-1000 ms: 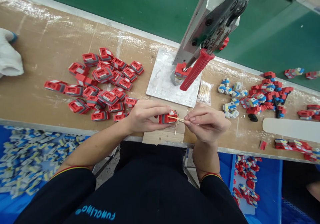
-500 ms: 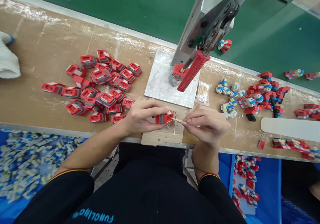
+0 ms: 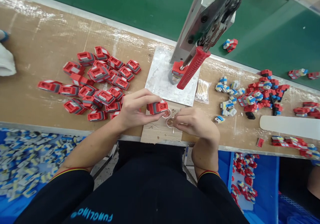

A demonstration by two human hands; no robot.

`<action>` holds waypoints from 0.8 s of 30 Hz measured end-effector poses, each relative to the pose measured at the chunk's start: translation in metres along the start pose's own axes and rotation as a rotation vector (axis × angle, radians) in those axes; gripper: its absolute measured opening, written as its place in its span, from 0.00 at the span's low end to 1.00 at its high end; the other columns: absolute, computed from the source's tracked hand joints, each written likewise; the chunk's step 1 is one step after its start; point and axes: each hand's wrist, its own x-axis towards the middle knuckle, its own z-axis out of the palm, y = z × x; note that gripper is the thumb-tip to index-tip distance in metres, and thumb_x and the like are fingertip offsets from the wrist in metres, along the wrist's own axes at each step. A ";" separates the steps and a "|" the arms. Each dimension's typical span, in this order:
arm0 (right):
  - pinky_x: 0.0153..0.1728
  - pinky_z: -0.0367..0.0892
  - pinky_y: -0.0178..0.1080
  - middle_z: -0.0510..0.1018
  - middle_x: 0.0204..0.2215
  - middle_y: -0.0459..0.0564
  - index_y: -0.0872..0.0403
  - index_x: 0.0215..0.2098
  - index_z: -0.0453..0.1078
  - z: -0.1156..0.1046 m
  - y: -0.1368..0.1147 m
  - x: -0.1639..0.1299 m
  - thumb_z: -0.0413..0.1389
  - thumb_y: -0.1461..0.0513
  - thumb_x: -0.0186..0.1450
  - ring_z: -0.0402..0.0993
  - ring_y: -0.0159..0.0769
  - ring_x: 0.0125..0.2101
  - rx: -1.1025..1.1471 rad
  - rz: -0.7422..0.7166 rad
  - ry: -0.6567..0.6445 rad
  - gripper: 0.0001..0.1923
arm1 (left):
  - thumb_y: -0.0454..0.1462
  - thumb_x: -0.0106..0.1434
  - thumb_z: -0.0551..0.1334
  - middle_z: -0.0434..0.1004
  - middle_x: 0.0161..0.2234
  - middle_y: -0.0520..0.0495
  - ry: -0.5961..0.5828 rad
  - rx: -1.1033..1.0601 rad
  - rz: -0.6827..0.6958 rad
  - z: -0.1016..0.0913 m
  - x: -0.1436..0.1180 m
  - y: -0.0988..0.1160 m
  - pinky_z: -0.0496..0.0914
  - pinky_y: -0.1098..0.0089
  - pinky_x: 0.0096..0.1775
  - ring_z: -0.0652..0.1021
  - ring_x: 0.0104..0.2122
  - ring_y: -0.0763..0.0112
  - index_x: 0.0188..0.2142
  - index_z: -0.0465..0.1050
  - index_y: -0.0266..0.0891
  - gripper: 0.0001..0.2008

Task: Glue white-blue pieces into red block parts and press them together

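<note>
a brown worktop (image 3: 135, 37) runs under everything, with a green surface (image 3: 112, 4) beyond it. my left hand (image 3: 133, 109) is closed around a red and grey block (image 3: 157, 108), holding it over the cardboard sheet (image 3: 157, 134). my right hand (image 3: 196, 122) gathers its fingers at a small round dish (image 3: 169, 121); i cannot tell what, if anything, they pinch. more red blocks (image 3: 98, 73) lie heaped to my left. ahead, a red-handled press (image 3: 193, 69) stands over a metal plate (image 3: 158, 76), and a bag of cotton swabs (image 3: 203, 91) lies just beside it.
</note>
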 end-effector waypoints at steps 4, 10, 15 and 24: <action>0.31 0.71 0.34 0.83 0.29 0.47 0.52 0.33 0.76 0.002 0.000 0.003 0.57 0.67 0.74 0.80 0.32 0.29 0.043 -0.042 -0.015 0.12 | 0.41 0.64 0.76 0.85 0.35 0.49 -0.023 -0.028 0.000 0.001 0.000 0.000 0.80 0.71 0.32 0.84 0.30 0.70 0.45 0.79 0.45 0.13; 0.26 0.73 0.34 0.85 0.28 0.46 0.51 0.36 0.78 0.000 -0.007 0.001 0.67 0.69 0.66 0.82 0.33 0.26 0.238 -0.137 0.728 0.07 | 0.39 0.65 0.74 0.86 0.36 0.48 -0.053 -0.063 0.043 0.004 -0.001 0.002 0.79 0.75 0.34 0.84 0.31 0.73 0.45 0.79 0.41 0.11; 0.21 0.73 0.36 0.85 0.26 0.44 0.49 0.35 0.79 0.011 -0.007 0.013 0.69 0.66 0.64 0.81 0.34 0.22 0.220 -0.122 0.922 0.07 | 0.38 0.66 0.73 0.86 0.37 0.47 -0.093 -0.053 0.049 0.006 -0.004 0.004 0.79 0.75 0.36 0.85 0.33 0.73 0.46 0.80 0.40 0.10; 0.22 0.76 0.35 0.86 0.26 0.45 0.50 0.32 0.77 0.009 -0.009 0.014 0.70 0.67 0.64 0.82 0.34 0.23 0.152 -0.107 0.839 0.08 | 0.38 0.66 0.74 0.86 0.37 0.48 -0.112 -0.061 0.037 0.006 -0.006 0.003 0.80 0.75 0.36 0.85 0.33 0.72 0.47 0.80 0.40 0.12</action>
